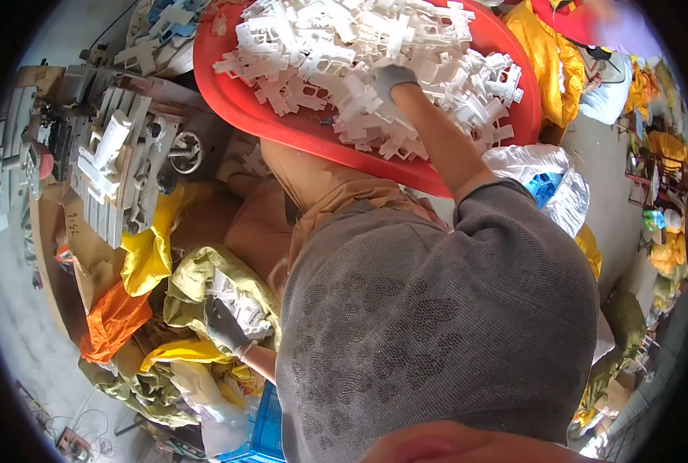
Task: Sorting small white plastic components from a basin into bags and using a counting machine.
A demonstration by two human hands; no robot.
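A wide red tub (313,139) at the top holds a heap of white plastic toy-gun-shaped pieces (328,58). My right hand (394,79), in a grey glove, reaches over the front of this heap and touches it; its fingertips are lost among the pieces. At the lower left an olive-green woven sack (186,289) gapes, with more white plastic pieces (240,305) in its mouth. In a darker grey glove, my left hand (224,328) lies at that mouth, its fingers stretched along the pieces.
Left of the tub stands a metal machine with a handwheel (186,152). Yellow cloth (147,251) and an orange bag (116,320) lie near the sack, a blue crate (263,428) below. A silvery bag with blue contents (544,189) sits right; another person is at the upper right.
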